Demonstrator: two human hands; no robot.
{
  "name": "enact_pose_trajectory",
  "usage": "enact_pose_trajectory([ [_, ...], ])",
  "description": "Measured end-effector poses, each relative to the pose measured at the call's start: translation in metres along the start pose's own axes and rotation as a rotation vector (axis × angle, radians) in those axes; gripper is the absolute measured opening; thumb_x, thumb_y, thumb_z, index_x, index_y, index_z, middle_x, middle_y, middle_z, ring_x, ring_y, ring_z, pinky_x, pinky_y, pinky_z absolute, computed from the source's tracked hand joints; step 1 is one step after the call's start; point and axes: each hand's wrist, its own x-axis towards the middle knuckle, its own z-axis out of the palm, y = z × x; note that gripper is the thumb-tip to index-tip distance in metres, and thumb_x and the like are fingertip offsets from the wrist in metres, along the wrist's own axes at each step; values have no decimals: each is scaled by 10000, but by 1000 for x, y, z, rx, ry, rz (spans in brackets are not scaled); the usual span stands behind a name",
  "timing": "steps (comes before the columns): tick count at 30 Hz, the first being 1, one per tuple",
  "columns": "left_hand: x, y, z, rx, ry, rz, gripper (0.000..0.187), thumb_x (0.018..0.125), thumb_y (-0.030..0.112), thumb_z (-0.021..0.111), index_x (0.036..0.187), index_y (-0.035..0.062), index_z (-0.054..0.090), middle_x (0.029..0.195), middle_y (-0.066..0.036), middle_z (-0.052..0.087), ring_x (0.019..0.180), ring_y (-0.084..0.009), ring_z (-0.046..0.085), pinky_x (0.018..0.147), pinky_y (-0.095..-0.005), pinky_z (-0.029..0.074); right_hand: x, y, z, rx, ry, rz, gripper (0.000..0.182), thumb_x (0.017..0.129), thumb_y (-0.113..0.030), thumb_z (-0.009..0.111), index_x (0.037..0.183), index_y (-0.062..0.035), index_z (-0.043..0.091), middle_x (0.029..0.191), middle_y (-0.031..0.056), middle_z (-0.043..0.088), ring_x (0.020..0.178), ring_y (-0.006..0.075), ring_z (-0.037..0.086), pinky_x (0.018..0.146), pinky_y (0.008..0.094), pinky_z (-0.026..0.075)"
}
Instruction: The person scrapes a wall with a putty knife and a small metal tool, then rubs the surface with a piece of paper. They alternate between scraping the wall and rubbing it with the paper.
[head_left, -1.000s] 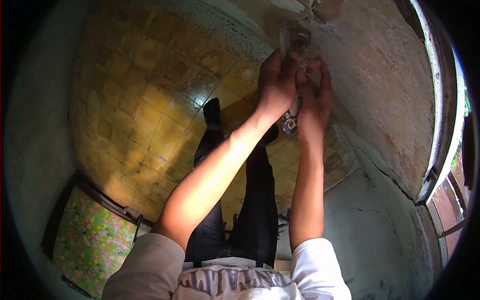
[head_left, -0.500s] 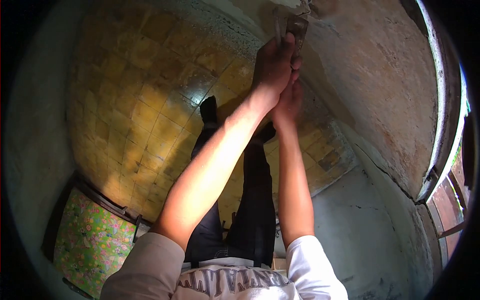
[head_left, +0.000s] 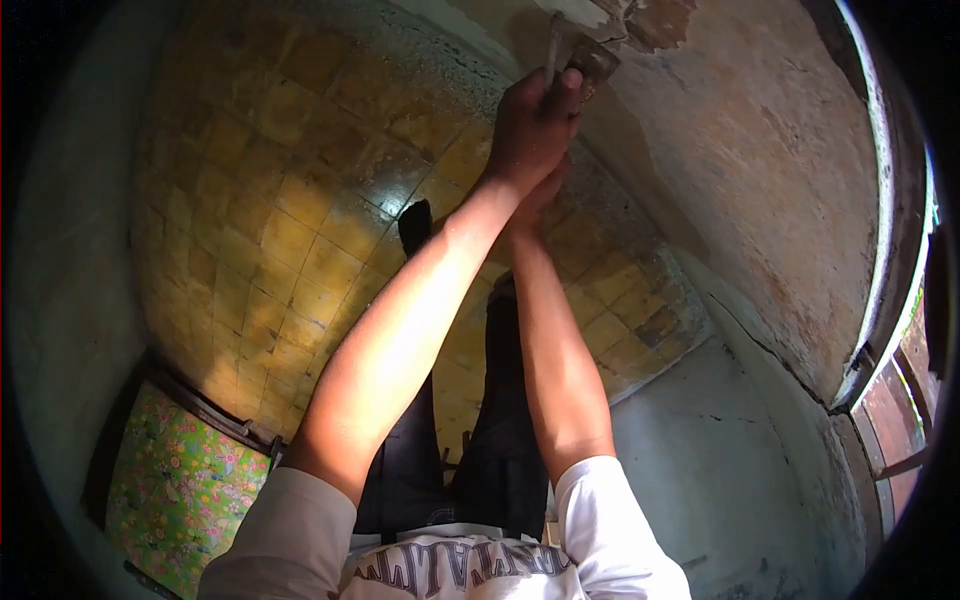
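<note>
My left hand is closed at the top of the view, its thumb lying against a scraper with a flat, dark blade. A thin, straight, rod-like piece sticks up from the same grip. Under the left hand and mostly covered by it is my right hand, tucked close to the left wrist; what it holds I cannot tell. The blade reaches the worn plaster wall, just below a crack and a broken brown patch.
Yellow floor tiles spread below, with my feet in dark covering on them. A chair with a green floral cushion stands at lower left. On the right runs a curved-looking window frame. A grey surface lies at lower right.
Both hands have shifted slightly left and down in view. The blade has tilted, the rod-like piece shows more sharply, and more of the broken wall patch shows.
</note>
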Motion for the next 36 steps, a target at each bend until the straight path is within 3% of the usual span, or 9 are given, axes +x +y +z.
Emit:
enact_pose_trajectory([
  [10,9,-7,-9,188,21,89,359,980,380,546,848,46,555,596,25,478,509,-58,432,455,-248,359,4,16,1,-91,41,-12,120,959,-140,485,978,-31,535,890,-18,537,857,58,481,742,233,401],
  [21,9,-8,-1,51,8,102,328,986,345,535,854,49,580,611,23,489,538,-63,441,475,-257,369,-4,16,-7,-136,40,18,134,953,-150,496,972,-26,542,887,-6,549,849,66,489,735,243,406],
  [24,3,0,0,105,45,79,367,970,355,509,815,29,575,592,-35,513,560,-148,493,556,-330,409,-11,16,-11,-148,40,35,137,952,-153,499,970,-25,544,886,-2,552,847,68,491,733,246,407],
  [27,8,-4,-2,137,18,92,331,984,344,537,847,46,583,614,24,501,538,-65,445,475,-263,374,-9,22,-7,-140,49,32,141,950,-156,502,968,-23,546,885,1,555,845,70,493,731,249,408],
  [33,2,-6,-3,152,28,73,334,983,345,534,846,44,580,620,20,503,537,-68,447,485,-263,378,-13,19,-10,-158,46,47,149,947,-162,508,965,-21,550,883,8,562,841,74,497,727,254,411],
  [36,7,-7,-3,219,45,141,403,961,403,501,849,28,597,623,-87,564,591,-215,552,600,-372,437,-8,21,-11,-166,44,40,153,945,-165,511,963,-19,552,882,11,565,839,76,499,725,257,412],
])
